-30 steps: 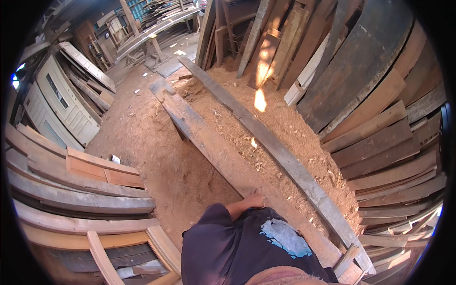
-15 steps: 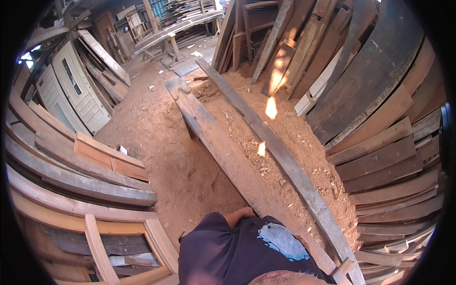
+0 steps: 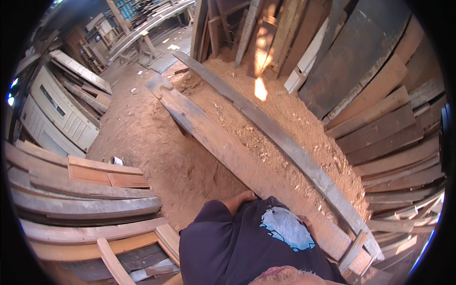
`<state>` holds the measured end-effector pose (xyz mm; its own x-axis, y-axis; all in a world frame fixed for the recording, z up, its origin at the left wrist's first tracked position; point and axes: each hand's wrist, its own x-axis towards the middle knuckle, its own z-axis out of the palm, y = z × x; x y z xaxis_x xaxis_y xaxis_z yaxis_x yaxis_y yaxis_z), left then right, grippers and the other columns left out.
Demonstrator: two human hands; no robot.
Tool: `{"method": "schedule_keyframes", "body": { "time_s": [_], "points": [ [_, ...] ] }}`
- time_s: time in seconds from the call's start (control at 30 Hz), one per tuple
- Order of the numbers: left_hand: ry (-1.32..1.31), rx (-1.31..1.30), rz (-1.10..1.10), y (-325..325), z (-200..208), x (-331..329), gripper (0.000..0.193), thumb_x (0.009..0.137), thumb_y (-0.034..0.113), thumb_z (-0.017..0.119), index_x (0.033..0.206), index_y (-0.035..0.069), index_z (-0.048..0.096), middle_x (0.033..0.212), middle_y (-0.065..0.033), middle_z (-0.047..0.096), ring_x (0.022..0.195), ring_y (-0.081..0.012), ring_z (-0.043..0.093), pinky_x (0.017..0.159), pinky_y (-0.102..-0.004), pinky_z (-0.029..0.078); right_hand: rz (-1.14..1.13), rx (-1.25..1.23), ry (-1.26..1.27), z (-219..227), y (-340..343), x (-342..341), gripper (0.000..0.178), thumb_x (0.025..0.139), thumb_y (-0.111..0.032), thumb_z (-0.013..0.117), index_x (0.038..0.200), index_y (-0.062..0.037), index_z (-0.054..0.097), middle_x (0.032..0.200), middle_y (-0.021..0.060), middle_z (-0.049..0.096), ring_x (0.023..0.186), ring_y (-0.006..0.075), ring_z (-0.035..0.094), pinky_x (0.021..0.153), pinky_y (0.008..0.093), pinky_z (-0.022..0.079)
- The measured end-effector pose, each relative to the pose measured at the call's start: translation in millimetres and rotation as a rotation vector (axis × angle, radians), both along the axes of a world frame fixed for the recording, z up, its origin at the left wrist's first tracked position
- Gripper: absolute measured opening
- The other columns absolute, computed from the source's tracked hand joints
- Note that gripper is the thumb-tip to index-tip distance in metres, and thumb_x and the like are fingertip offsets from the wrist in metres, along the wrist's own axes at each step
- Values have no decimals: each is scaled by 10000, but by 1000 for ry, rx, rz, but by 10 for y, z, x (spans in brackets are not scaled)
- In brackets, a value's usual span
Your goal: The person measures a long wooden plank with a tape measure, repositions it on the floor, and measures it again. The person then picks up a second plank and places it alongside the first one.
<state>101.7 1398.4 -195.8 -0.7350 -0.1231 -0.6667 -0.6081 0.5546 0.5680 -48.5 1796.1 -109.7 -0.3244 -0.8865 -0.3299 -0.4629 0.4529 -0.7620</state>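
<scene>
My left hand (image 3: pixel 245 196) shows low in the middle, just past my dark shirt (image 3: pixel 213 237), at the left edge of a long wooden bench plank (image 3: pixel 223 142). The shirt covers part of this hand, and how its fingers lie is hidden. My right hand does not show; my body fills that side. The bench plank runs from my body toward the far left and has a notch at its far end. To its right lies a narrower grey beam (image 3: pixel 285 142), with a gap between the two. Near my right side a short wood block (image 3: pixel 354 251) crosses them.
Sawdust (image 3: pixel 304 128) covers the floor. Boards (image 3: pixel 380 137) lean and stack along the right. On the left are stacked planks (image 3: pixel 95 190), a wooden frame (image 3: pixel 161 242), white panelled doors (image 3: pixel 66 114) and a small white can (image 3: pixel 115 161). A workbench (image 3: pixel 147 31) stands far back.
My view has turned, so the bench plank and beam sit further left at their far ends. More of the short block at my right side shows. My left hand stays at the plank's edge.
</scene>
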Motion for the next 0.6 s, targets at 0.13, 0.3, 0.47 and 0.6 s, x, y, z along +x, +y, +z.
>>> {"method": "schedule_keyframes", "body": {
  "time_s": [0.13,0.3,0.47,0.6],
  "points": [
    [-58,-32,-168,-58,274,-313,426,842,344,576,1118,37,678,1159,-242,647,1110,-401,613,920,-449,500,43,348,153,-425,-68,235,357,967,-303,421,1007,-70,688,1048,244,662,1028,369,645,866,448,502],
    [-106,-46,-147,-236,98,-237,439,824,332,588,1117,16,675,1169,-256,637,1110,-403,614,921,-439,497,58,442,153,-464,-240,478,370,972,-308,412,1000,-62,686,1041,240,664,1018,368,648,866,448,502],
    [-124,61,-122,-380,-20,-109,465,829,333,579,1127,-14,661,1165,-267,637,1105,-400,621,922,-426,494,20,482,136,-374,-272,639,383,977,-313,403,992,-53,684,1033,235,666,1007,366,651,866,448,501],
    [-211,100,-103,-359,352,-141,459,832,335,578,1098,-28,670,1136,-280,645,1091,-388,635,892,-422,499,-56,515,101,-391,-205,846,394,981,-317,396,987,-46,682,1026,231,667,998,366,654,867,448,501]
  ]
}}
